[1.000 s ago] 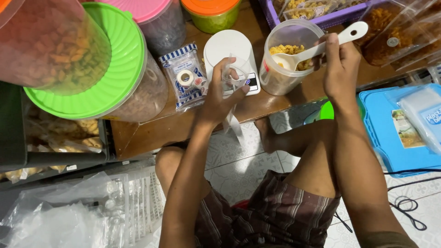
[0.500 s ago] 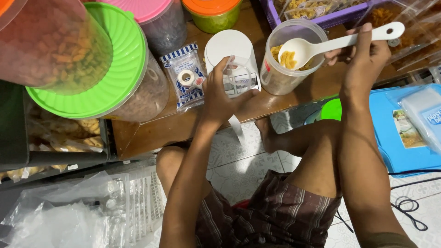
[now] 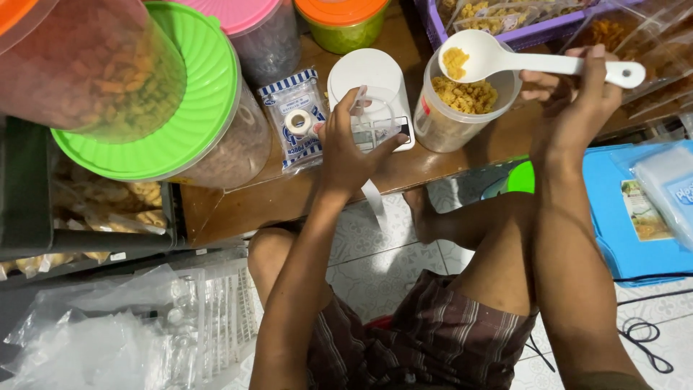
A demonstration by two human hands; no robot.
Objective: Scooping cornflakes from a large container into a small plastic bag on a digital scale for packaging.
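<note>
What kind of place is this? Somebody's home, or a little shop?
Probably a small home snack-packing corner: a person sits on a tiled floor at a low wooden table, with a white kitchen scale, big lidded snack jars and a spoon of yellow crumbs.

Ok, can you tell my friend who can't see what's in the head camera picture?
The right hand lifts a white spoon of yellow crumbly snack above a clear plastic cup of the same snack. The left hand holds a small clear bag on a white scale on a wooden table.
</note>
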